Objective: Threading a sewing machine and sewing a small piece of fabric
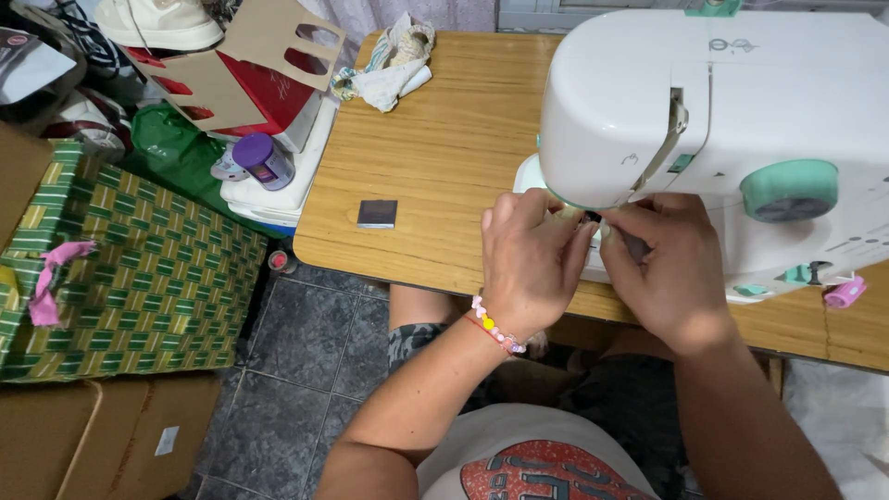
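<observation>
sewing machine (741, 120), white with mint-green dial, sits on the wooden table (435, 157) at its right end; long axis runs left-right across the view, needle end pointing left, dial face toward the person. both hands meet under the needle head: left hand (530, 264) with fingers curled in, tips pressed together close by the needle area; right hand (669, 268) likewise bunched. what the fingertips pinch is hidden, cannot tell. judgement: fine work here goes best with wrists braced on the table edge and fingertips kept beside, not under, the needle. outward: small dark square plate (377, 214) lies left, well apart; crumpled cloth (394, 65) at far edge; pink scrap (845, 293) right.
</observation>
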